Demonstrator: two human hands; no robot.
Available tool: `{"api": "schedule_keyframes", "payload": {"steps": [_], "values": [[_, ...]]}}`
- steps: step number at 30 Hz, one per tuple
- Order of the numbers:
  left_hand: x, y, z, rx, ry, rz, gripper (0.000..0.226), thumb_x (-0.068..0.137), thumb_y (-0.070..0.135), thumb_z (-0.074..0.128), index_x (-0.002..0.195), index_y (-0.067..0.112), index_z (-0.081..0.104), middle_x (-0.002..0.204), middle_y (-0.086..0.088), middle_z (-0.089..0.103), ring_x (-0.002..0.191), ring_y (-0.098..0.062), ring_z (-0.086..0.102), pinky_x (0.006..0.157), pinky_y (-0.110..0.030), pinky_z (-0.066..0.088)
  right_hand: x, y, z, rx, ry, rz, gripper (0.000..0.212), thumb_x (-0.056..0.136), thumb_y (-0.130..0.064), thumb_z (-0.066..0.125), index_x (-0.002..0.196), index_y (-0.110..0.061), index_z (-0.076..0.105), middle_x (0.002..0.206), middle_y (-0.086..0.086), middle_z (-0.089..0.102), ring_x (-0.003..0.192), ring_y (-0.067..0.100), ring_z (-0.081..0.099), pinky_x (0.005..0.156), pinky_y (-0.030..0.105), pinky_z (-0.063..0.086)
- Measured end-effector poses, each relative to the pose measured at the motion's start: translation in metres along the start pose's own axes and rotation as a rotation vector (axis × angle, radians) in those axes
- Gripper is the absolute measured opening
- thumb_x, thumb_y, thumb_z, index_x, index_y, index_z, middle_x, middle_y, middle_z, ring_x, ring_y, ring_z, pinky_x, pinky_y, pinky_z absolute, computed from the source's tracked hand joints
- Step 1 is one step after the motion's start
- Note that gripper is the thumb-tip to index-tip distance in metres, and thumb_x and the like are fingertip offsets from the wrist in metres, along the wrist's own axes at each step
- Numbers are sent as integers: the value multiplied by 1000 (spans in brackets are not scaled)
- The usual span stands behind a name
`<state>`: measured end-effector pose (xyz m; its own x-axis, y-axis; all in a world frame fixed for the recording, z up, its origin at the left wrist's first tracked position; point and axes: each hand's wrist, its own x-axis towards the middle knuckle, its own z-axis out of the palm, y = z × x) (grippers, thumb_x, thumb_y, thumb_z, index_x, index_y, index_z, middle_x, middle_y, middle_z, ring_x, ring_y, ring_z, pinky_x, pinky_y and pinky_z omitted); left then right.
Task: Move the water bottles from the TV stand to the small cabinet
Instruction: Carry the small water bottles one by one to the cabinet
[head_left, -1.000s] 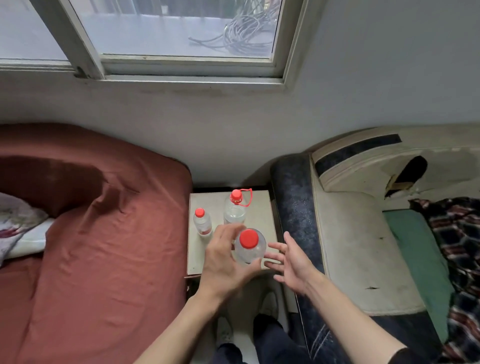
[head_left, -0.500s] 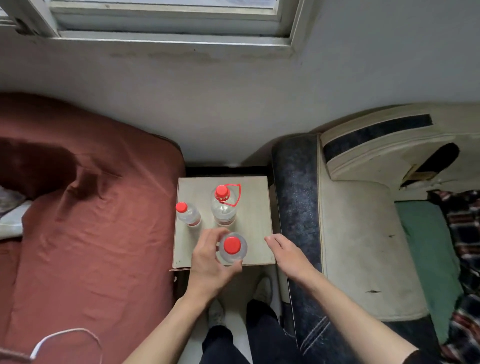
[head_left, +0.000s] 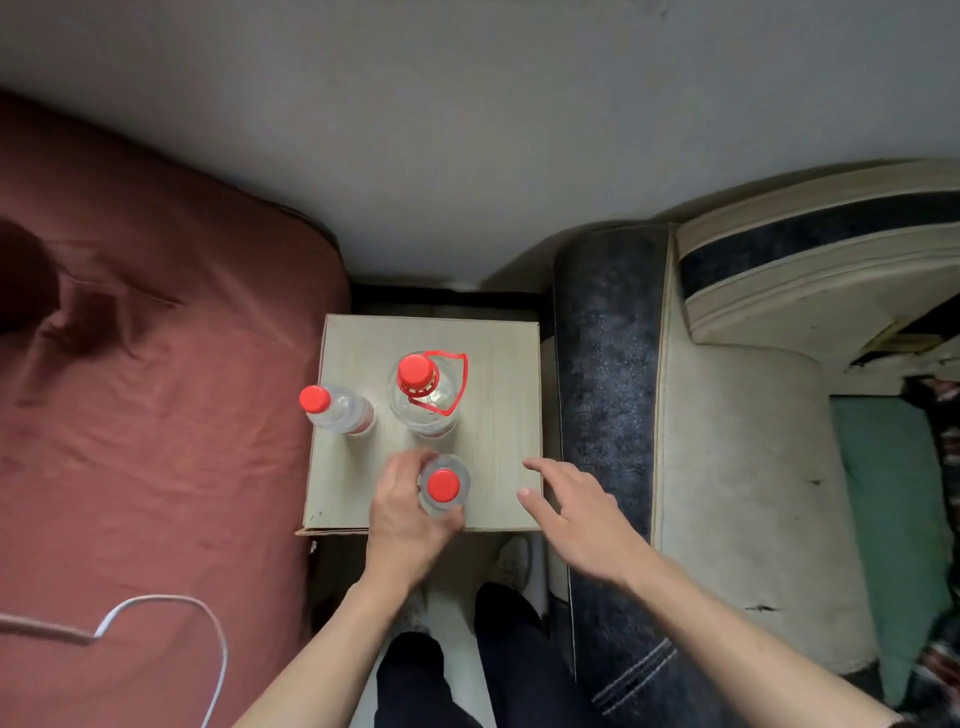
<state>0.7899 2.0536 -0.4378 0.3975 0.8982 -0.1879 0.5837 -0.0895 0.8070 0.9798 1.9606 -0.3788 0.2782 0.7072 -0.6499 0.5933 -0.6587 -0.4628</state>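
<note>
The small cabinet (head_left: 498, 364) sits wedged in a narrow gap: the rust-red bed (head_left: 156, 415) presses against its left edge, the dark sofa arm (head_left: 602, 364) stands just beside its right edge, and the grey wall (head_left: 467, 130) closes off the back. The only open side is the near edge, where my legs and shoes stand. On the pale wood top, bare room shows along the back strip and down the right side, beneath my right hand (head_left: 576, 514).

Three clear plastic bottles with red caps stand upright on the top. The large bottle (head_left: 423, 400) with a thin red carrying loop stands near the middle. A smaller one, the left bottle (head_left: 337, 408), stands near the left edge, its cap leaning out over the bed from this angle. The near bottle (head_left: 443, 486) stands close to the front edge, just in front of the large one.

My left hand (head_left: 402, 512) wraps the near bottle: my fingers (head_left: 410, 462) curl round its left and far side, and my thumb comes under its near side, so I grip it below the cap. My right hand hovers over the front right corner, fingers spread and relaxed, holding nothing, well apart from the near bottle.

A white cable (head_left: 156, 608) loops across the bed at the lower left.
</note>
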Motion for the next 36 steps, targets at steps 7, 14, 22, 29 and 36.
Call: {"api": "schedule_keyframes", "payload": {"steps": [7,14,22,29,36], "values": [[-3,-31,11,54,14,-26,60,60,8,83,115,17,60,107,5,58,97,-18,60,84,-35,53,11,6,4,21,-26,22,55,100,-53,33,151,-33,27,155,-6,35,143,19,29,112,48,22],[-7,-49,1,37,-78,-49,66,67,2,87,124,19,60,113,8,57,100,-15,61,84,-37,58,6,-5,8,33,-19,26,58,99,-54,35,151,-31,26,154,-4,37,140,19,32,110,46,24],[-7,-43,-17,110,-118,-39,75,64,20,89,132,20,56,119,8,58,109,-18,60,91,-41,55,-3,-26,7,44,27,16,53,99,-53,35,148,-32,32,153,-4,38,140,21,33,110,46,24],[-17,-25,-62,178,-109,50,90,56,46,94,134,24,55,126,6,61,117,-17,58,100,-37,50,-30,-50,-2,22,150,-31,53,99,-52,37,149,-35,32,152,-6,40,140,21,33,111,46,23],[-24,17,-119,239,-55,130,81,61,48,92,129,18,61,124,-1,63,115,-22,56,102,-35,46,-68,-87,-23,-27,280,-63,54,98,-52,40,149,-34,33,153,-6,40,140,22,33,112,48,23]]}}
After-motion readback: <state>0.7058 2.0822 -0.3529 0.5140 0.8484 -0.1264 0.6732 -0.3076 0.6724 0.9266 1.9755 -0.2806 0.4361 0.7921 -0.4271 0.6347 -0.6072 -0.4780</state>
